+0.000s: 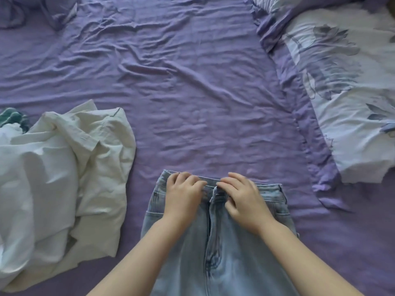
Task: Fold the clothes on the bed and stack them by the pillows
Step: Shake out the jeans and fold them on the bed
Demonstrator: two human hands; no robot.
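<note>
Light blue jeans (230, 248) lie flat on the purple bed sheet (181, 103), waistband away from me, fly open at the middle. My left hand (183, 195) rests on the left side of the waistband with its fingers curled over the edge. My right hand (241, 197) lies on the right side, fingers curled at the fly and waistband. A crumpled white shirt (70, 167) lies to the left of the jeans. The floral pillow (346, 92) sits at the right side of the bed.
A teal patterned garment (12, 117) peeks out behind the white pile at the far left. Rumpled purple bedding (32, 11) bunches in the top left corner. A second pillow edge (269, 2) shows at the top.
</note>
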